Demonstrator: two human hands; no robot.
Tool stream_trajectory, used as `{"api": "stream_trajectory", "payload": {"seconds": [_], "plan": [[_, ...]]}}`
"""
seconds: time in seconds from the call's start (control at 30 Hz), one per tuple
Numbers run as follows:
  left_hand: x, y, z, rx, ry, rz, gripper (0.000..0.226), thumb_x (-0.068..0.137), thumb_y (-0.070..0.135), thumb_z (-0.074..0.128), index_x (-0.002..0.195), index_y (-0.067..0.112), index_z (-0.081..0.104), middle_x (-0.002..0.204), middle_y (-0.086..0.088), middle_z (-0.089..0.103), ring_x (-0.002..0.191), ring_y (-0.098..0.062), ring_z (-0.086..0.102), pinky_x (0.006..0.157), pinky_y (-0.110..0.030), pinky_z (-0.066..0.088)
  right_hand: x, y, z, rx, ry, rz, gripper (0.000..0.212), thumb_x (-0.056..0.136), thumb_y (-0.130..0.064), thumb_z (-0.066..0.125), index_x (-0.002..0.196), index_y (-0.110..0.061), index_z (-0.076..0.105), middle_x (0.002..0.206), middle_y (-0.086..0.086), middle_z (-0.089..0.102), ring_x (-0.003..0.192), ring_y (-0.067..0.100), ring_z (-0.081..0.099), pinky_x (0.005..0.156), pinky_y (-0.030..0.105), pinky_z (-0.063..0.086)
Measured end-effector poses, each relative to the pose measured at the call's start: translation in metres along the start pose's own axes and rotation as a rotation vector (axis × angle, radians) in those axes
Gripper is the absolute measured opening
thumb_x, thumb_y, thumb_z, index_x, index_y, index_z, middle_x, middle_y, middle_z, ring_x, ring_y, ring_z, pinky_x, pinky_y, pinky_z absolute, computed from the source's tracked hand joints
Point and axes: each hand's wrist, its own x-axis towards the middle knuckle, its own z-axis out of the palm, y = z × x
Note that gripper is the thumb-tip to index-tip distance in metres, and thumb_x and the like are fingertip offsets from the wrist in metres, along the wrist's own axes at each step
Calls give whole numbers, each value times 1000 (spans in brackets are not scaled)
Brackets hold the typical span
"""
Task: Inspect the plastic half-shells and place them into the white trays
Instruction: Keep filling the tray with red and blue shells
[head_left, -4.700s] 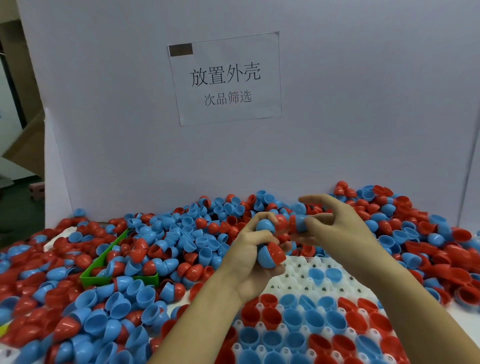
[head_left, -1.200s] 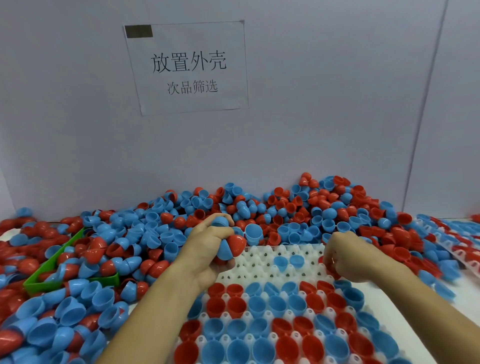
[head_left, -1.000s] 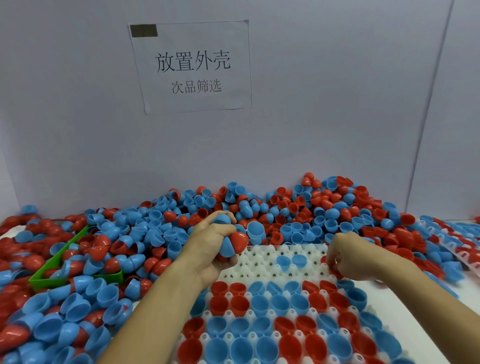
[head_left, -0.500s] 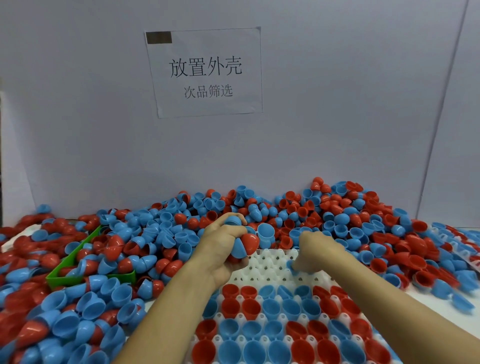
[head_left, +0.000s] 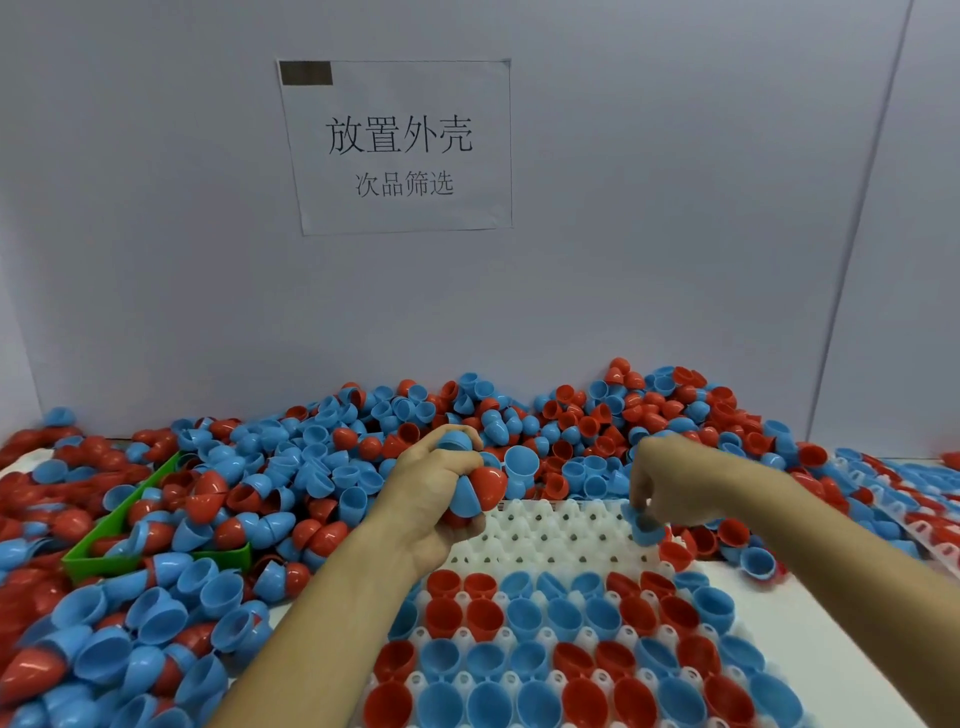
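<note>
STEP: seating blue half-shell in white tray, centre frame | right hand pinches it; left hand clutches spare shells | ADVICE: cup upward; press level into empty socket

Red and blue half-shells heaped across mid frame, white tray lower centre with mixed red/blue rows, green bin at left, white paper sign with black characters, pale grey backboard
</note>
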Motion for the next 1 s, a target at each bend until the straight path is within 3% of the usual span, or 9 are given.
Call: {"api": "stream_trajectory", "payload": {"seconds": [0.17,0.27,0.4,0.5,0.63,0.73,0.8,0.83,1.0], "plan": [[-3,-1,3,0,-10,7,36,91,-3,54,71,25,66,85,-8,63,62,-20,59,39,-23,41,1,-8,38,-63,75,46,19,83,-4,64,96,-15,73,93,-2,70,81,16,65,77,36,61],[-4,0,4,1,-24,15,39,91,-4,54,69,26,67,83,-8,63,59,-19,59,39,-24,41,2,-6,36,-44,63,53,20,84,-4,65,97,-16,74,92,-3,70,82,15,65,78,35,61],[-4,1,2,6,-43,23,36,92,-4,53,75,24,67,78,-5,64,54,-15,60,39,-24,41,-4,-5,21,-43,-54,27,33,88,-10,66,118,-25,71,101,-9,62,88,11,62,82,28,58],[-3,1,2,11,-37,30,34,92,-4,54,75,23,66,79,-6,64,49,-12,60,40,-23,41,-11,-18,1,10,227,-14,23,92,-20,66,114,-25,72,115,-4,67,93,14,66,84,34,59],[-3,0,2,25,-15,41,32,92,-3,54,77,24,65,86,-9,62,52,-13,61,40,-23,42,-29,-59,-14,415,525,-142,16,93,-33,64,87,-23,75,79,-10,73,63,6,67,63,22,58],[-3,-2,2,89,-21,83,31,91,-1,54,79,26,64,90,-8,62,63,-17,61,43,-24,44,-39,-85,-11,501,480,-159,34,91,-41,65,70,-16,74,60,0,69,50,14,61,49,22,53],[-2,-3,4,132,-52,123,37,90,-2,56,73,30,65,86,-5,63,66,-19,59,44,-25,45,-41,-93,-8,501,440,-127,37,91,-42,66,69,-13,75,64,6,71,61,25,67,58,37,61],[-2,-3,5,156,-73,140,40,89,-2,56,69,31,65,83,-4,63,65,-19,59,44,-25,45,-40,-93,-7,507,432,-109,38,91,-42,66,68,-13,75,64,8,71,61,27,67,59,36,61],[-4,-3,11,220,-175,209,40,88,-8,55,73,27,64,78,-6,59,60,-17,55,43,-26,45,-38,-88,-11,637,340,-88,40,85,-47,70,60,-16,73,41,-3,49,38,7,38,37,11,31]]}}
